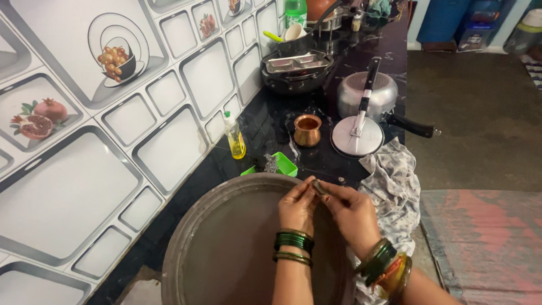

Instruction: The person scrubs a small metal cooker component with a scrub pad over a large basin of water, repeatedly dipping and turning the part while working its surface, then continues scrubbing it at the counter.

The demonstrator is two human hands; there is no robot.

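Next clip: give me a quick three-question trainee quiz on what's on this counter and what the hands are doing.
1. True or false: both hands pinch one small object above the large round metal tray.
2. What stands nearest the copper pot: A) yellow liquid bottle, B) pressure cooker lid, C) green bottle?
3. What lies at the counter's edge, right of the hands?

Key
1. True: left hand and right hand meet on the small object over the tray.
2. B: the lid sits beside the copper pot.
3. A crumpled patterned cloth.
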